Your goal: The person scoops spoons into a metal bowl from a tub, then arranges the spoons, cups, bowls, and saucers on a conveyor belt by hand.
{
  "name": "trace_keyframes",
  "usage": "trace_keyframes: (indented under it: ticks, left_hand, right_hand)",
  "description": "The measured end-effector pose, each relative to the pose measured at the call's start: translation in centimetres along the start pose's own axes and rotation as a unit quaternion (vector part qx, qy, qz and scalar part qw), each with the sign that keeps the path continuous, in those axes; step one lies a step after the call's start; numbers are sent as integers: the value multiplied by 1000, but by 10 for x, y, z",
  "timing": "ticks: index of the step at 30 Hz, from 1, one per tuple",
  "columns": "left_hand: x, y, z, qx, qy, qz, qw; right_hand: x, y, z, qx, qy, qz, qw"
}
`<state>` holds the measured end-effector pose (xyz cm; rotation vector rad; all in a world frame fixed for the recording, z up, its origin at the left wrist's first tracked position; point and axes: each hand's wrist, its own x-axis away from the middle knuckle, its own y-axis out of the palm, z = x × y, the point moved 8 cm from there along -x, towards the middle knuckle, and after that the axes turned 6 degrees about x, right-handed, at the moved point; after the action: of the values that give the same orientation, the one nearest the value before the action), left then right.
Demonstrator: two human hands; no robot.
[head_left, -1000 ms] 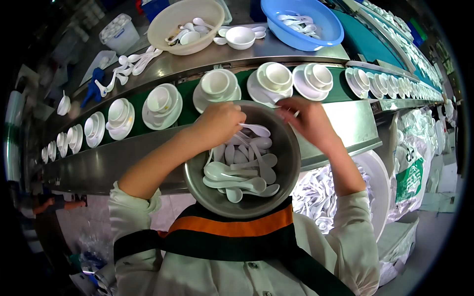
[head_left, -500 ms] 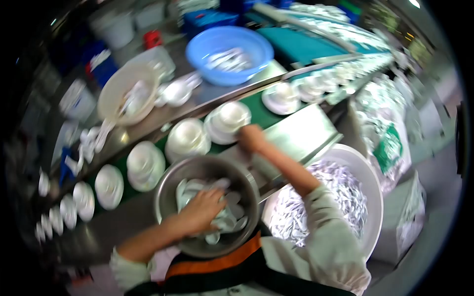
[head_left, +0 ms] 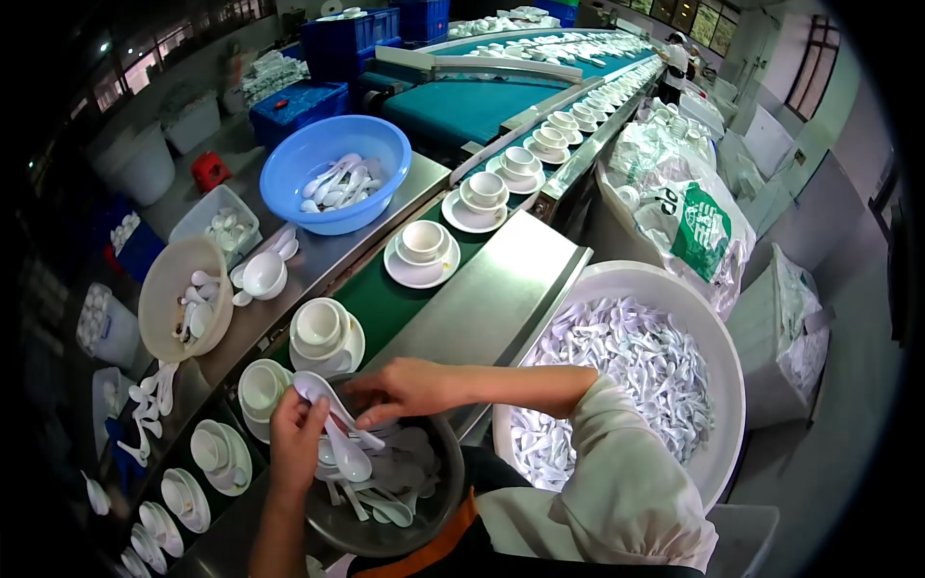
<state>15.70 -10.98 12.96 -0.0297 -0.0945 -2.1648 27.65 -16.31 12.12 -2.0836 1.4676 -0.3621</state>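
My left hand [head_left: 297, 435] is closed around a few white soup spoons [head_left: 348, 457], held above the left side of a steel bowl. More white spoons lie loose inside this steel bowl [head_left: 451, 482]. My right hand [head_left: 409, 387] reaches over the bowl's far rim, thumb and forefinger apart, with its fingertips close to the held spoons; contact is hard to judge. Just beyond the hands, stacked cups and saucers [head_left: 328, 332] stand on a green conveyor belt [head_left: 385, 306].
To the right, a large white tub [head_left: 734, 414] is full of wrapped spoons. A blue basin [head_left: 395, 193] and a cream basin [head_left: 152, 313] with spoons stand across the belt. A metal plate [head_left: 482, 289] slopes beside the belt. Farther off, a person [head_left: 677, 60] stands near the line.
My right hand has come back from a cup stack on the belt to the steel bowl. My left hand has lifted out of the bowl with spoons. The view has shifted.
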Motion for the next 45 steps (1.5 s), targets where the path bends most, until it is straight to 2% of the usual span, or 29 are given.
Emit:
trace_keyframes:
  ticks: [2,3,4,5,6,9,11,15,18,20,22,24,25,26,30,32,34,35,36,38,40,41,42,43,44,45]
  left_hand:
    - [-6,1,3,14,83,33,996]
    - [-6,5,-1,24,45,10,999]
    - [-5,5,-4,35,7,-7,999]
    - [-6,5,-8,29,-11,-22,999]
    - [-8,6,-13,24,-22,-40,999]
    - [-6,2,-26,31,-36,-38,998]
    - [-2,-5,-27,35,-53,-31,998]
    - [1,-14,-22,47,-17,-12,999]
    - [-5,-15,-18,-7,-28,10,1000]
    - [-10,-9,-11,4,-22,-4,1000]
    - [-17,-2,-2,102,-4,-23,994]
    - [-24,-2,-1,126,-8,-19,992]
    - [-28,-3,-1,167,-4,-5,986]
    - [-32,-4,-3,207,-1,8,978]
    - [-48,6,-15,247,2,-2,969]
    - [-43,7,-19,228,7,8,974]
    - [-27,10,-22,-36,36,-41,998]
    - [-15,26,-26,-132,24,-139,981]
    - [2,41,-35,-223,9,-234,946]
    - [30,58,-56,-495,96,-302,809]
    - [35,65,-79,-543,123,-306,772]
    - [31,64,-75,-543,122,-296,776]
    - [25,63,-81,-539,104,-302,779]
    - [21,56,-79,-470,112,-274,831]
    - [20,51,-68,-455,101,-261,846]
    - [19,47,-65,-466,101,-255,841]
  right_hand:
    - [4,1,2,-173,37,18,984]
    - [4,-6,1,-182,33,56,981]
    - [5,-11,4,-135,32,73,988]
    - [6,-16,11,-119,61,94,986]
    - [5,-19,21,-105,54,110,987]
    - [4,-36,39,-107,120,137,977]
    - [-1,-52,76,-23,117,198,973]
    - [-2,-64,162,209,193,228,931]
    - [-16,-61,168,280,201,233,909]
    - [-17,-53,164,305,211,232,899]
    - [-22,-55,134,343,131,261,893]
    - [-18,-61,102,291,101,270,912]
    - [-15,-60,86,108,81,254,958]
    - [-13,-56,74,-80,62,229,968]
    - [-7,-51,57,-60,50,177,981]
    - [-1,-64,93,-56,145,223,962]
    - [5,-76,137,29,190,237,952]
    - [5,-80,155,48,228,227,945]
    - [7,-81,170,68,268,215,937]
    - [10,-78,199,18,285,232,930]
    - [0,-72,216,-45,285,239,927]
    - [-2,-72,205,3,255,237,937]
    - [-3,-70,201,-15,252,228,940]
    - [-3,-70,176,9,224,235,946]
    - [-4,-71,148,66,189,217,956]
    - [-4,-69,111,57,170,198,964]
